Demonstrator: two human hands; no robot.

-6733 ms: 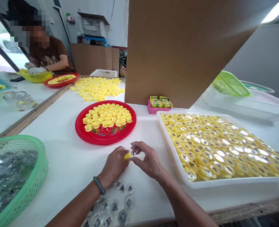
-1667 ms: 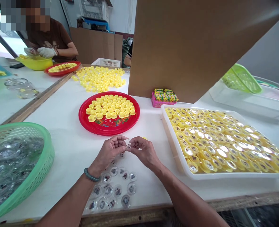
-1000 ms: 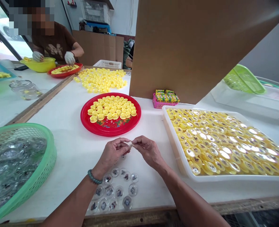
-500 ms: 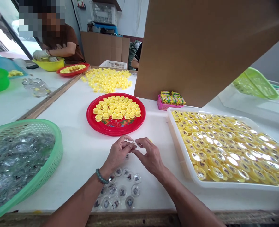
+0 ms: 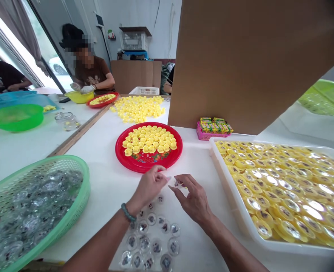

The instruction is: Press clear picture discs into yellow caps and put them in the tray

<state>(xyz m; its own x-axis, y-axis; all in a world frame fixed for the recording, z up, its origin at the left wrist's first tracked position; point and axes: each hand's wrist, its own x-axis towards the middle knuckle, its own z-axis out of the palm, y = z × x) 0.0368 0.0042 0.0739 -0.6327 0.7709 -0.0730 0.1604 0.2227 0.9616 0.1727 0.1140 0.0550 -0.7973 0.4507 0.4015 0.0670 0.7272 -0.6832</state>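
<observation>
- Clear plastic disc, small with a dark print inside, lies on the white table between left hand and right hand. Head view only, so everything below is from there.
- Left hand: fingers drawn narrow, thumb on top, tips aimed at the disc. Can't tell if anything is pinched, too small to see.
- Right hand: loosely spread, palm down, index and middle tips just beside the disc and not closed on it. A yellow speck shows under the fingers; can't tell what it is.
- Spare discs lie in a loose cluster near the table edge, between the forearms.
- Red plate of yellow caps sits just beyond the hands.
- White tray of capped pieces is on the right, near the right wrist.
- My read: take the disc by its rim, thumb and index only. Pads on the face would smear or hide the print.
- Work low over the table. A slick part this small will likely skitter if dropped and get lost among the spares.
- Watch the left forearm. It runs just beside the spare discs, and a drag would scatter them.
- Green basket of clear parts sits at left, with a cardboard sheet behind.
- A co-worker's gloved hands are at a yellow bowl far back. All of these are well apart from the hands.
</observation>
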